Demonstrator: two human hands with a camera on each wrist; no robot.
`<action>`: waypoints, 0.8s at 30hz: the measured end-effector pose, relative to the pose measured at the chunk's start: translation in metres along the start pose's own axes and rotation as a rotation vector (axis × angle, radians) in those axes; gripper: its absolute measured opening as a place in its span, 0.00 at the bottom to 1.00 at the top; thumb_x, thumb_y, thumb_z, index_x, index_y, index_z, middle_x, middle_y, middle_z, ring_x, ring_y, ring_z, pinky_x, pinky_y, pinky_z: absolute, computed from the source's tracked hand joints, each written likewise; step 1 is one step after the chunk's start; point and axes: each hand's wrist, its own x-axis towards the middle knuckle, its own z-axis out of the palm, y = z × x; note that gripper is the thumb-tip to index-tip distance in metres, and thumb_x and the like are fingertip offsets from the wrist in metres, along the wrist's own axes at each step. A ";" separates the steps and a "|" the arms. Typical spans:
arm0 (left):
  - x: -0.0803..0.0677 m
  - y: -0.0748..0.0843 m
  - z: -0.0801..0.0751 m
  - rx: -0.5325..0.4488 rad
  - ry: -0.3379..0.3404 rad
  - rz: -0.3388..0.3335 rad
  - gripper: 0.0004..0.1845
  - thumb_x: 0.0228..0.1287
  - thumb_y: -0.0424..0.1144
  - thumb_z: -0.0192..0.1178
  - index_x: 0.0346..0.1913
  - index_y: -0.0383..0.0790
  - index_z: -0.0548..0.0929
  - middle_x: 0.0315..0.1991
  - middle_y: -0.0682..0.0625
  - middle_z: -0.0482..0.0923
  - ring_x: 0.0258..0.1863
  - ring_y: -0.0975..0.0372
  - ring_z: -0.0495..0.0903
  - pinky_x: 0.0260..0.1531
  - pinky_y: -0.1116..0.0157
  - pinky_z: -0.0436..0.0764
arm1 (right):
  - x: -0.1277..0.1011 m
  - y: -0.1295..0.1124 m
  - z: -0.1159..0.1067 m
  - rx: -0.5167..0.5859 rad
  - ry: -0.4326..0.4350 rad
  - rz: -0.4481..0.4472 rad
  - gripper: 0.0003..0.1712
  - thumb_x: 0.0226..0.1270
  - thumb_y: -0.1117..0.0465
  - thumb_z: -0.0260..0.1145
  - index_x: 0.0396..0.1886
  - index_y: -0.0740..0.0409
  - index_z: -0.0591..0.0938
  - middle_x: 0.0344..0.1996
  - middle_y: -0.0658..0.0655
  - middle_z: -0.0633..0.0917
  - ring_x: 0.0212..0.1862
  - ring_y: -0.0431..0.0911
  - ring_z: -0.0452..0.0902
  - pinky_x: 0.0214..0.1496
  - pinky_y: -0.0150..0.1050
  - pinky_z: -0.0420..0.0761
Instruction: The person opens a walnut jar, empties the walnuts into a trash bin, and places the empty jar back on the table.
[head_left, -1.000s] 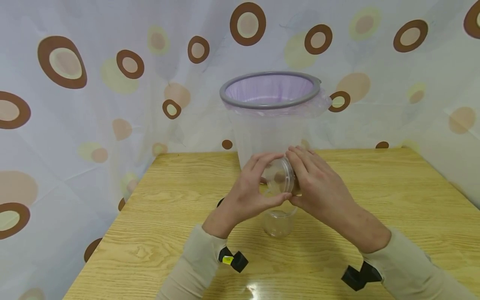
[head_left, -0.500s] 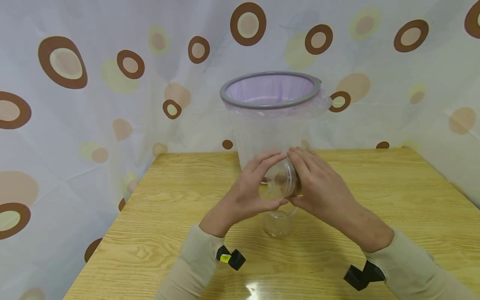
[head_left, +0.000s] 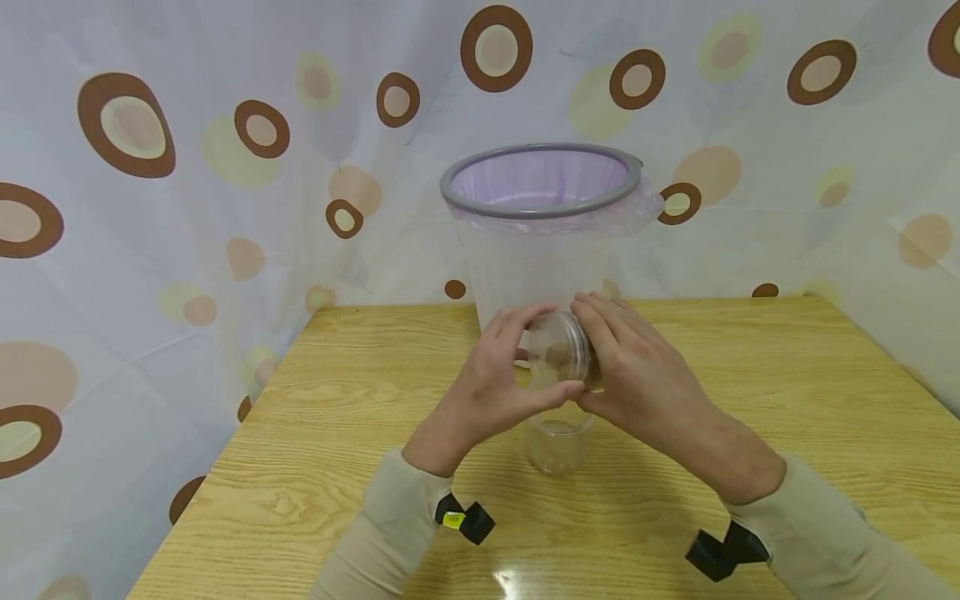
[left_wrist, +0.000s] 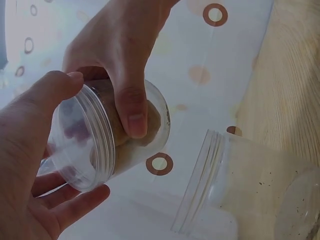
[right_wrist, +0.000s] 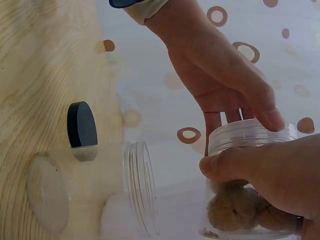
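Observation:
A small clear jar (head_left: 558,358) with brown lumps inside is held on its side above the table by both hands. My right hand (head_left: 637,375) grips its body, thumb across the wall (left_wrist: 132,100). My left hand (head_left: 491,383) curls thumb and fingers round the ribbed mouth end (left_wrist: 92,145); whether a clear lid sits there I cannot tell. Just below stands an empty clear jar (head_left: 557,446), open and with no lid. In the right wrist view the held jar (right_wrist: 245,200) shows its brown contents, with the left hand (right_wrist: 220,70) over its top.
A clear bin with a grey rim (head_left: 540,208) and purple liner stands behind the hands on the wooden table (head_left: 337,467). A black lid (right_wrist: 82,125) lies on the table by the empty jar (right_wrist: 90,190). Spotted curtains close in the back and sides.
My left hand's fingers have shifted round the jar's mouth end, and the jar has turned slightly. Both hands stay in the same place above the empty jar.

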 end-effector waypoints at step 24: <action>0.000 0.002 0.007 0.011 -0.001 -0.118 0.44 0.53 0.52 0.75 0.70 0.47 0.66 0.59 0.48 0.69 0.56 0.61 0.73 0.42 0.67 0.84 | -0.002 0.004 0.006 0.013 0.020 0.010 0.56 0.35 0.59 0.86 0.65 0.73 0.69 0.62 0.71 0.76 0.63 0.64 0.72 0.64 0.59 0.74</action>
